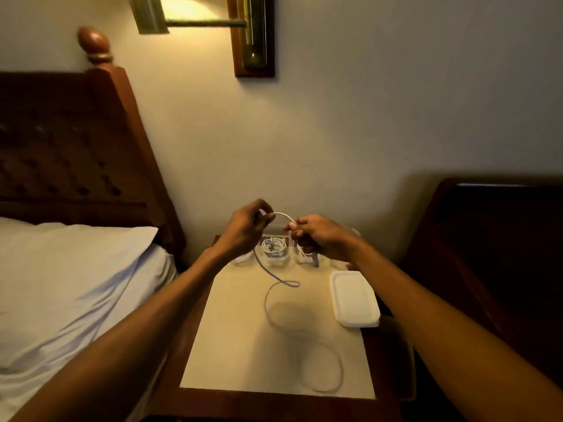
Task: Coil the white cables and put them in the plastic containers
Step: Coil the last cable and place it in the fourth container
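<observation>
We are partway through the job. At the back of the counter [237, 345] one clear container [275, 263] already holds a coiled cable [274, 246], so that one looks finished. The loose cable [281, 213] is in both hands. Our left hand [245, 231] pinches it between thumb and fingertips, and our right hand [321, 239] grips it with curled fingers. A short white arc spans between them, just above the containers. The rest trails down and lies in slack loops across the counter toward its near edge, so we judge the winding barely begun. More containers seem to stand either side of the filled one, half hidden behind our hands, and we cannot tell what they hold. White lids [355, 298] sit stacked at the counter's right side, off the containers
</observation>
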A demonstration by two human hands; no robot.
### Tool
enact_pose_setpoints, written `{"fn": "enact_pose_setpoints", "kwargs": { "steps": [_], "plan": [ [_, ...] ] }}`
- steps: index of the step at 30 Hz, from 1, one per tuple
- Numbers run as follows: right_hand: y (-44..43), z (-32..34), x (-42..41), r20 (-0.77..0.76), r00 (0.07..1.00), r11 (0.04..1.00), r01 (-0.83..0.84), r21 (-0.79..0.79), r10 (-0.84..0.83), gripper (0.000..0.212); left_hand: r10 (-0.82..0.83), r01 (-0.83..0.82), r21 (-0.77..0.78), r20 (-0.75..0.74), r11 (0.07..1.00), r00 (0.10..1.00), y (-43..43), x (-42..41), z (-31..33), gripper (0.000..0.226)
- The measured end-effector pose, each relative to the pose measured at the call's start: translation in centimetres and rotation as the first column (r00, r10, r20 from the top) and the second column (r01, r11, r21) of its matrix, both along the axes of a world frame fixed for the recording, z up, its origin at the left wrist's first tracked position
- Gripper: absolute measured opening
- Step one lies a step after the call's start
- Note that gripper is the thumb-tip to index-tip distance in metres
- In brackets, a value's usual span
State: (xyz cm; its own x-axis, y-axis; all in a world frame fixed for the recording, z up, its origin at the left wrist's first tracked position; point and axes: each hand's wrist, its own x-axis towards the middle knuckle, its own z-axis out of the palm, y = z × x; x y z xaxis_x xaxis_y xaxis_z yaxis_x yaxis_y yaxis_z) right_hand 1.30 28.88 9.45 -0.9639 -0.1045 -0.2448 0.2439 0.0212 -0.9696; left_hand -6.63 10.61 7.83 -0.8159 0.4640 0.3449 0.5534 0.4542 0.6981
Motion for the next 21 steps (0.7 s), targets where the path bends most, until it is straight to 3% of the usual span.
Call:
{"fn": "enact_pose_setpoints", "kwargs": {
  "steps": [4,6,9,11,13,15,17,19,21],
  "plan": [
    [-1.0,7.2,2.9,0.063,0.991,0.926,-0.088,-0.367,0.119,0.036,0.014,-0.014,-0.004,-0.085,1.000,0.996,-1.4,2.0,5.6,0.023],
    [-1.8,9.9,4.2,0.010,0.992,0.901,-0.113,-0.419,0.129,0.032,-0.057,0.059,-0.020,0.095,0.998,0.994,-1.8,3.3,7.8,0.036],
    [-2.9,13.5,5.1,-0.086,0.996,0.783,-0.022,-0.622,-0.040,0.029,-0.166,0.164,0.039,0.391,0.986,0.906,-2.0,5.7,10.2,0.050],
    [-3.2,15.6,5.3,-0.111,0.970,0.672,0.066,-0.738,-0.217,0.028,-0.220,0.209,0.072,0.410,0.975,0.885,-2.1,7.3,11.4,0.041],
    [-3.2,17.5,5.7,-0.138,0.915,0.620,0.141,-0.771,-0.380,0.025,-0.261,0.257,0.065,0.392,0.964,0.882,-2.4,8.7,12.5,0.026],
    [-3.3,18.9,6.3,-0.147,0.857,0.598,0.212,-0.773,-0.493,0.021,-0.283,0.320,-0.037,0.379,0.947,0.881,-2.6,10.1,13.8,0.025],
    [-3.7,19.5,6.7,-0.212,0.821,0.660,0.243,-0.711,-0.530,0.022,-0.269,0.339,-0.196,0.312,0.920,0.911,-2.5,11.7,15.7,0.029],
    [-4.0,19.4,6.9,-0.368,0.798,0.837,0.283,-0.469,-0.476,0.036,-0.286,0.315,-0.321,0.136,0.893,0.949,-2.3,13.1,18.1,0.029],
    [-4.2,19.0,7.2,-0.487,0.796,0.930,0.346,-0.122,-0.359,0.046,-0.312,0.260,-0.424,-0.055,0.868,0.949,-2.4,14.3,20.4,0.027]
  ]
}}
